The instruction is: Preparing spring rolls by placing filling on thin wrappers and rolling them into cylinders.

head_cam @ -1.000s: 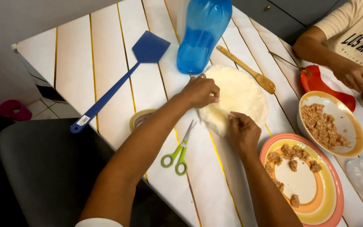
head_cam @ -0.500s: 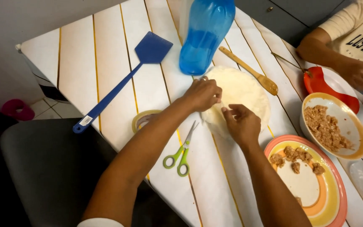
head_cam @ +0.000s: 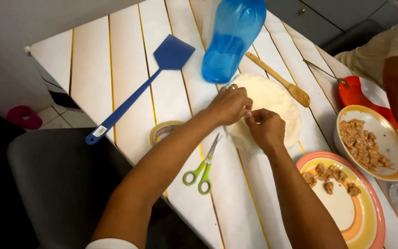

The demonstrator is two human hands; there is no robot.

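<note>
Fingertips of my left hand (head_cam: 230,104) & right hand (head_cam: 266,125) were pinched together on the near edge of the white dough round (head_cam: 272,99), lying flat on the table (head_cam: 116,69) btw blue bottle (head_cam: 232,37) & plates, so imo mid-pinching/peeling step, next move needing a gentle lift w/o tearing.

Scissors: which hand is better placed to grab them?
Left, probably. The scissors lie just outside the left forearm, on the left hand's side. The right hand would have to cross over it. Both hands are now pinching the white dough round.
</note>
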